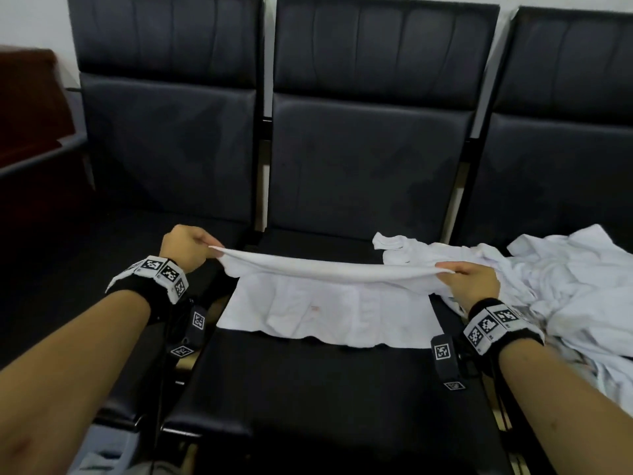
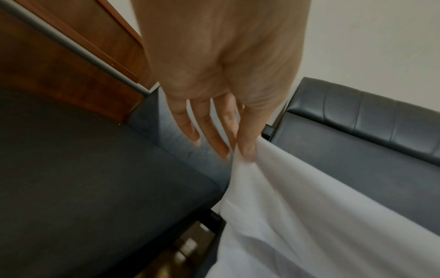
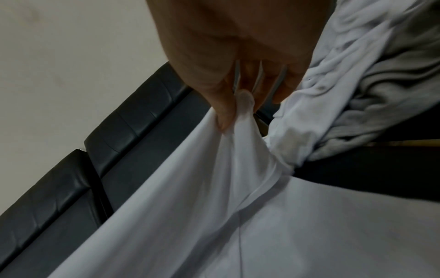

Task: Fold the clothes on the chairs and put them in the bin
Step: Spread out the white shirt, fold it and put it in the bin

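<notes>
A white garment (image 1: 325, 310) lies across the middle black chair seat (image 1: 308, 382), its far edge lifted into a taut fold. My left hand (image 1: 191, 252) pinches the left end of that fold between thumb and forefinger; in the left wrist view the other fingers (image 2: 190, 129) hang straight beside the cloth (image 2: 309, 216). My right hand (image 1: 469, 279) pinches the right end; the right wrist view shows the thumb (image 3: 223, 112) pressing bunched white cloth (image 3: 238, 188). No bin is in view.
A heap of rumpled white clothes (image 1: 575, 289) covers the right chair and spills toward the middle one. The left chair seat (image 1: 85, 269) is bare. A brown wooden cabinet (image 1: 30, 108) stands at the far left. Chair backs (image 1: 373, 97) line the white wall.
</notes>
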A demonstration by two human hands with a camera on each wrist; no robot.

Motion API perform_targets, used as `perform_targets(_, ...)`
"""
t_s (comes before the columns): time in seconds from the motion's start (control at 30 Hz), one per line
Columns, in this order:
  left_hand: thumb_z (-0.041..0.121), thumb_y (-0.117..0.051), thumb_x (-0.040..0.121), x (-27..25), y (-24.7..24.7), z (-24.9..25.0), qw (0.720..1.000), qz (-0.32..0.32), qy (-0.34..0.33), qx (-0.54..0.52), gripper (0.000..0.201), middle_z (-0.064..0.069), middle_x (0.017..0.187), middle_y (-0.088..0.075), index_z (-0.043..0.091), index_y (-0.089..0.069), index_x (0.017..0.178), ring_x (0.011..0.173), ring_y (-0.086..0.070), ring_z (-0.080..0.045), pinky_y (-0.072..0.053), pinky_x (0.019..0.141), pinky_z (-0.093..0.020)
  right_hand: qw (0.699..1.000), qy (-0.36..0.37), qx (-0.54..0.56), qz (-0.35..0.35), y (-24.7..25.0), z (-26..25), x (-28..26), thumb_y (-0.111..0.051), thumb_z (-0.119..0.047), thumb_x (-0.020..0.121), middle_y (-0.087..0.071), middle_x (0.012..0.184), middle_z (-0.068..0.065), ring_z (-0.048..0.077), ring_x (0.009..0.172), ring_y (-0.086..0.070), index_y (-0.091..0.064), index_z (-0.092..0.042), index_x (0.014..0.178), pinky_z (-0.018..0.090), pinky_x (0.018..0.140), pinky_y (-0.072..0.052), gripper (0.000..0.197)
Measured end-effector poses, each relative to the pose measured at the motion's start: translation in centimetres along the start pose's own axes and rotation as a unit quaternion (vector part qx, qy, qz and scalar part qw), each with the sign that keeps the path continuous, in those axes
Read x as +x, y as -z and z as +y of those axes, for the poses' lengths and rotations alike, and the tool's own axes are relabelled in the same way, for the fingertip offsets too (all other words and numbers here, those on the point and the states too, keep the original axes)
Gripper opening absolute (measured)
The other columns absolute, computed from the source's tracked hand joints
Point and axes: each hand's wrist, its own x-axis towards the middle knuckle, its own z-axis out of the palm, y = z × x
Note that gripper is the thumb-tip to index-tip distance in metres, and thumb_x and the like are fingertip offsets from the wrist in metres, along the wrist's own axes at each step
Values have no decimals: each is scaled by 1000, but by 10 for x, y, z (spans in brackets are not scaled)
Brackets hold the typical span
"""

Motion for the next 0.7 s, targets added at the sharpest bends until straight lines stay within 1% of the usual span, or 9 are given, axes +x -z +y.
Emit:
perform_targets(0.07,6,-80,73,-18,6,-10,1000,-25,2,3,10,-6,83,-72,14,-77,79,85,-63,-17,-44,68,-22,1000,-17,0,-11,10,11,-18,-76,-14,75,-73,89,-3,20,90,-65,-78,-23,85,35,91,-52,13)
perform_targets(0.13,7,-82,70,-32,6,-18,999,-42,11,13,12,-5,81,-72,16,-76,74,84,-64,-16,-44,68,-22,999,-41,-2,-30,16,19,-35,-78,-9,75,-72,88,-1,19,90,-64,-78,-20,82,31,91,-51,13)
perform_targets(0.23,4,-83,68,-49,-2,-29,997,-66,19,44,17,-1,77,-71,19,-75,69,81,-62,-13,-41,65,-17,996,-70,-15,-52,19,31,-54,-80,-3,70,-71,84,0,22,90,-64,-74,-22,69,32,91,-51,20)
perform_targets(0.33,0,-83,66,-62,-10,-36,993,-84,36,81,21,1,74,-69,20,-76,68,80,-61,-13,-41,66,-18,989,-91,-69,-89,22,33,-65,-79,-4,72,-68,87,-1,16,86,-60,-74,-21,73,24,87,-45,17)
perform_targets(0.4,-3,-77,70,-67,-12,-40,988,-97,59,101,24,0,76,-70,21,-76,67,82,-62,-16,-45,70,-22,983,-91,-106,-115,22,34,-66,-78,-5,72,-67,90,-1,13,87,-58,-72,-24,71,21,87,-42,20)
perform_targets(0.47,-8,-61,78,-71,-14,-40,982,-113,77,130,33,-1,81,-70,20,-77,69,85,-63,-19,-49,74,-26,979,-94,-131,-127,20,33,-68,-71,-1,74,-68,92,0,13,90,-57,-70,-28,69,21,88,-43,28)
perform_targets(0.57,-6,-44,84,-70,-14,-37,983,-98,76,138,42,-2,92,-70,18,-78,77,94,-63,-22,-50,83,-28,977,-109,-149,-111,18,33,-67,-49,2,81,-66,99,1,21,97,-59,-76,-21,86,25,90,-44,36)
perform_targets(0.63,-1,-48,85,-60,-13,-34,987,-74,77,117,33,-3,96,-69,16,-76,81,98,-63,-25,-48,83,-27,979,-125,-143,-77,14,32,-61,-48,-6,88,-65,104,2,27,108,-59,-75,-16,101,29,95,-43,32)
perform_targets(0.7,10,-57,87,-49,-15,-31,990,-64,87,93,16,-8,94,-70,13,-73,84,93,-65,-26,-52,81,-29,980,-142,-128,-59,9,32,-55,-47,-15,92,-64,120,8,28,113,-56,-69,-12,109,28,94,-41,28)
